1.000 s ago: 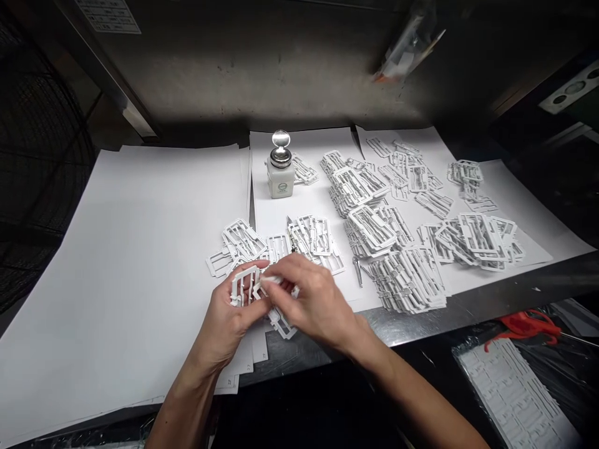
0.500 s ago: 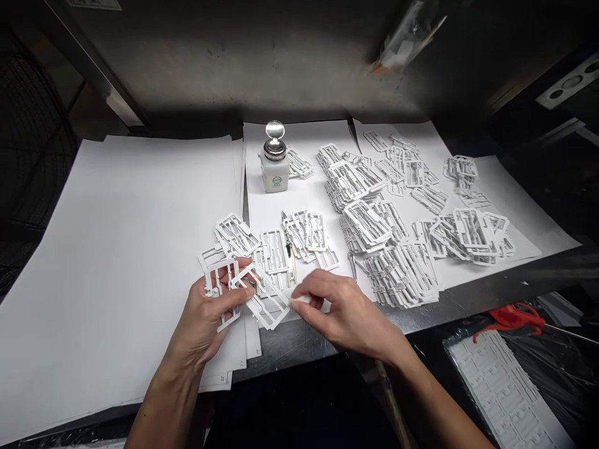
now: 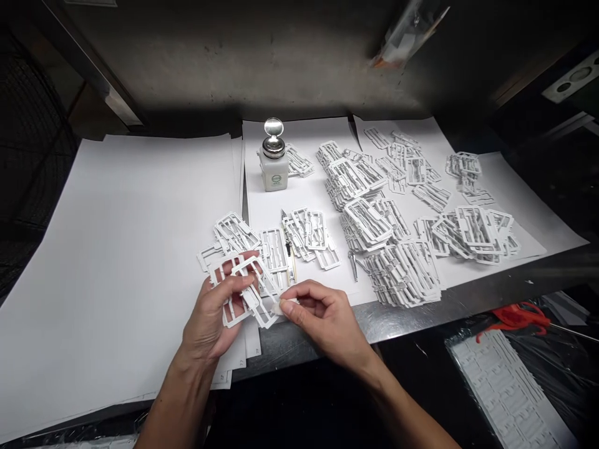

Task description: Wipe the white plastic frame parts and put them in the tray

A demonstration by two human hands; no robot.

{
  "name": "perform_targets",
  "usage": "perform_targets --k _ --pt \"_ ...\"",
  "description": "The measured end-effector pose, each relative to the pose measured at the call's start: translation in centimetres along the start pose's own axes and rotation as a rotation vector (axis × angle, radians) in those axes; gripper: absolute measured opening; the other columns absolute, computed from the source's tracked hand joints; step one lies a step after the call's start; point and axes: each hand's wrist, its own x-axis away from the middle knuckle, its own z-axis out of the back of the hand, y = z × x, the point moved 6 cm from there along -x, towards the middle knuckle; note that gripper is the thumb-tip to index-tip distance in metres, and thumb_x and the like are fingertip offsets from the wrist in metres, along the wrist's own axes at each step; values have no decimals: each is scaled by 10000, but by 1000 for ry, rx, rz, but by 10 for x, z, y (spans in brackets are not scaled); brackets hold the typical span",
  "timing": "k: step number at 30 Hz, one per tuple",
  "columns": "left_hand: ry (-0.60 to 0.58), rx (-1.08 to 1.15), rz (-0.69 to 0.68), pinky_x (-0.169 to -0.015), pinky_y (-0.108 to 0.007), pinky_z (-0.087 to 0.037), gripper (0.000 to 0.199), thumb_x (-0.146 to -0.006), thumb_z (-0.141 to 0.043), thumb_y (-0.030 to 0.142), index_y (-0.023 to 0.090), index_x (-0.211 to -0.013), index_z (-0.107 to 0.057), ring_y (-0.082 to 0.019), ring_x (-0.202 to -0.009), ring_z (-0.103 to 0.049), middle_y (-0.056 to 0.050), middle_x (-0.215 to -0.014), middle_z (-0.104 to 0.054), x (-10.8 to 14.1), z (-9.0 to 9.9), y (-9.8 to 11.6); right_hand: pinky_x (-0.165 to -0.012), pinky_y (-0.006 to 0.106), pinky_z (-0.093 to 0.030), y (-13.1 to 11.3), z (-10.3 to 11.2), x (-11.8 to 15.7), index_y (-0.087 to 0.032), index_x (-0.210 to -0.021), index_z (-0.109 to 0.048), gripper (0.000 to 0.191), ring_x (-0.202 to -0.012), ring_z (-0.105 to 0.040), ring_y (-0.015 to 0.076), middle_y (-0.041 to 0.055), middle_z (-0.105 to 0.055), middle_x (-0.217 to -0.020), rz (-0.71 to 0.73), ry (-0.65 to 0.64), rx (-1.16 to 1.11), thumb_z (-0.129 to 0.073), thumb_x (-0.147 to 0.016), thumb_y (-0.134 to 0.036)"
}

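Fanned white plastic frames (image 3: 256,303) are held in my left hand (image 3: 216,312), its thumb lying over them. Between the thumb and fingers of my right hand (image 3: 322,318) is a small white wad (image 3: 282,306), which touches the lower right corner of the front frame. Behind my left hand, more white frames (image 3: 235,233) lie loose on the paper. Tweezers and a thin tool (image 3: 290,255) rest beside another small pile of frames (image 3: 309,234). A whitish bottle (image 3: 274,168) with its metal lid raised stands farther back.
Stacked white frames (image 3: 402,274) cover the right side of the paper. White paper sheets (image 3: 140,249) spread over the left. Red-handled scissors or pliers (image 3: 519,318) and a bagged stack of parts (image 3: 510,386) lie at the lower right. A metal wall (image 3: 299,68) stands behind.
My right hand has moved slightly left, bringing the white wad onto the front frame's corner. The frames in my left hand have turned, and its thumb has shifted up.
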Motion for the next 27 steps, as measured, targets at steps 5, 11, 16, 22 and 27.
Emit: perform_targets --k 5,11,16,22,27 --pt "-142 208 146 -643 -320 -543 391 -819 -530 409 128 -1062 -649 -179 -664 -635 -96 -861 -696 2 -11 -17 -660 238 -488 -4 -8 5 -167 -869 -662 111 -727 -593 127 31 -633 -872 67 16 31 -620 -825 -260" --pt "-171 305 165 -729 -301 -532 432 -833 -508 459 139 -1093 -636 -183 -779 -651 -89 -871 -692 3 -8 -23 -747 253 -469 -27 -21 19 -154 -935 -657 124 -824 -589 146 49 -633 -873 368 14 362 -580 -837 -150" --pt "-180 313 174 -754 -332 -528 492 -824 -485 510 131 -1106 -623 -191 -785 -647 -90 -848 -681 4 -9 -22 -681 264 -467 -29 -22 23 -126 -919 -647 129 -743 -566 147 66 -608 -819 418 24 473 -545 -840 -121" --pt "-154 263 154 -729 -289 -526 453 -812 -511 503 159 -1080 -633 -176 -783 -644 -73 -897 -680 6 -9 -27 -752 268 -459 -47 -30 15 -108 -899 -642 122 -756 -568 141 69 -612 -826 496 14 456 -531 -850 -127" --pt "-178 193 74 -609 -251 -512 376 -858 -474 437 169 -1074 -626 -141 -678 -616 -54 -819 -659 4 -5 -16 -558 222 -404 -33 -21 10 -153 -753 -621 135 -606 -496 106 9 -566 -700 268 -63 469 -539 -853 -189"
